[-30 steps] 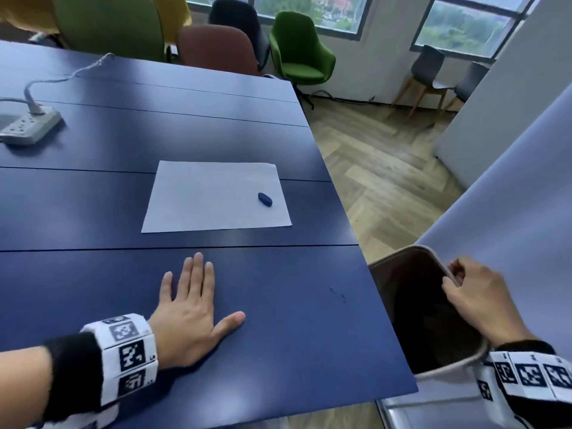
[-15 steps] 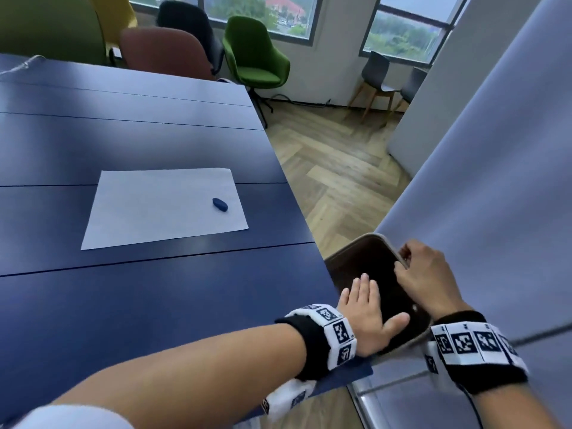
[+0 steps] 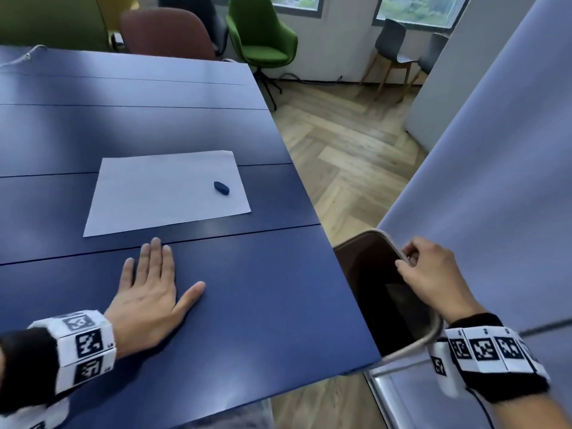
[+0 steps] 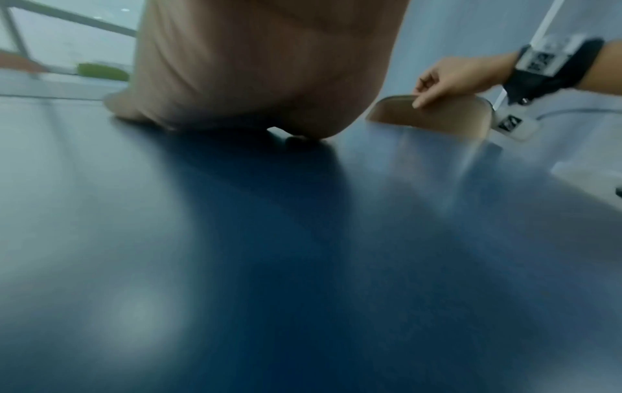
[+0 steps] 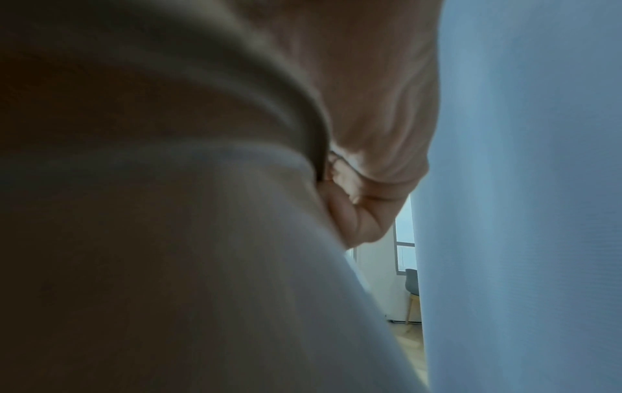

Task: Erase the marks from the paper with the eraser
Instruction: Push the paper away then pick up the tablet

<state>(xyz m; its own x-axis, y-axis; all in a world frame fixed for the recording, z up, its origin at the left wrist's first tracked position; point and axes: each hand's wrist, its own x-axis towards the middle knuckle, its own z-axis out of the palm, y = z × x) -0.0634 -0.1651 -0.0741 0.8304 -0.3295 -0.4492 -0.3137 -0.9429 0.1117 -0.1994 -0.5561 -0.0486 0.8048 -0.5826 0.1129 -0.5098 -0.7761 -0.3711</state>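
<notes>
Left hand [image 3: 145, 292] back from chair [image 3: 383, 292], flat on worktop [image 3: 263, 320] near paper [image 3: 167, 190]; right hand [image 3: 430, 274] grasps chair top; eraser [image 3: 221, 188] on paper: small, light, prob. grippy, pinch its long sides.

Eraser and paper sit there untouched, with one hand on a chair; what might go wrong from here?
1. The paper lies loose; the left hand rests short of it, so rubbing might slide or crease it.
2. The eraser is small and near the paper's right edge; a nudge might send it off.
3. The right hand grips the chair, so it isn't free.
</notes>
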